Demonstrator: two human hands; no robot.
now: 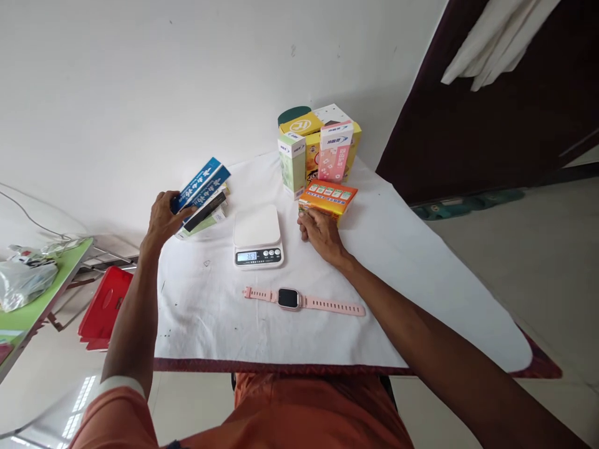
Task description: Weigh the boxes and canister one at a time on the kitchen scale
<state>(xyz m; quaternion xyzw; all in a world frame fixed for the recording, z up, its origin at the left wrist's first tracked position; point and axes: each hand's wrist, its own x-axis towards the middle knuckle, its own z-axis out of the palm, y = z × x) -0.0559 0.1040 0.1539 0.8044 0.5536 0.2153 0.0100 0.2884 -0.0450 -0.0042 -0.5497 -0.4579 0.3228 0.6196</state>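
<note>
My left hand (165, 216) is closed around the near end of a blue box (202, 187) with white lettering, at the table's left side. Under and beside the blue box are a black-sided box (204, 212) and a pale green box (210, 223). On the right, my right hand (321, 234) rests with curled fingers against the front of an orange and yellow box (328, 198); nothing shows in its grip. Between the hands sits a white digital scale (257, 227), its display lit and its platform bare. A pink smartwatch (289, 299) lies stretched out nearer me.
At the back stand a green and white carton (292, 165), a pink carton (335, 153), a yellow box (299, 123) and a dark green round lid (294, 115). A white cloth (210, 330) covers the table. A green side table (47, 290) and a red plastic item (105, 305) are at left.
</note>
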